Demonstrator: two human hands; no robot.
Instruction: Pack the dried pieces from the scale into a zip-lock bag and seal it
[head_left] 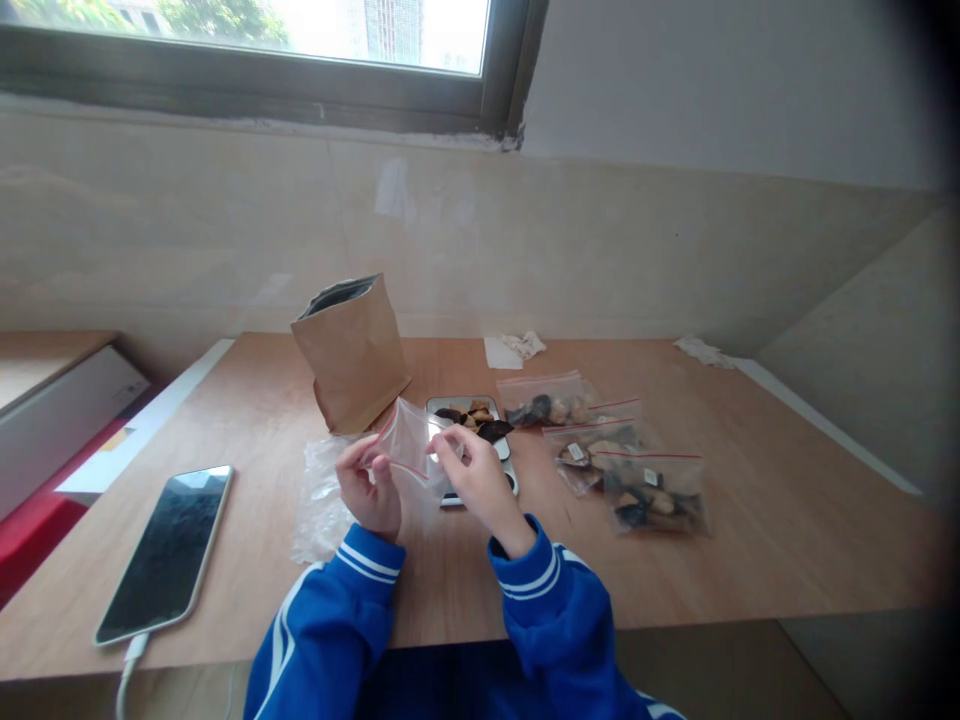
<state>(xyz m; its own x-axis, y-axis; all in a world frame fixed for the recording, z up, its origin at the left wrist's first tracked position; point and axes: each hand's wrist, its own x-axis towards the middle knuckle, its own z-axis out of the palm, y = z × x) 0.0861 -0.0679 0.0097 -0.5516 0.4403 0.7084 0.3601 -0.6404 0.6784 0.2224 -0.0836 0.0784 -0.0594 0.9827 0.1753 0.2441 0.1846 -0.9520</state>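
A clear zip-lock bag [412, 455] with a red seal line is held up in front of me, its mouth spread apart, and no contents show in it. My left hand [371, 490] is closed on the bag's left edge between thumb and fingers. At its right side, the fingers of my right hand [476, 475] are pinched together on the plastic. Just behind the hands lies a small white scale [510, 475], partly hidden by the bag and my right hand. Dark and tan dried slices [476, 418] are heaped on it.
Several filled zip-lock bags [652, 495] lie to the right. An open brown paper pouch [352, 350] stands at the back left. Clear plastic bags [319, 500] lie beside my left hand. A phone [169, 555] with a cable is at the left; crumpled tissue [525, 345] sits near the wall.
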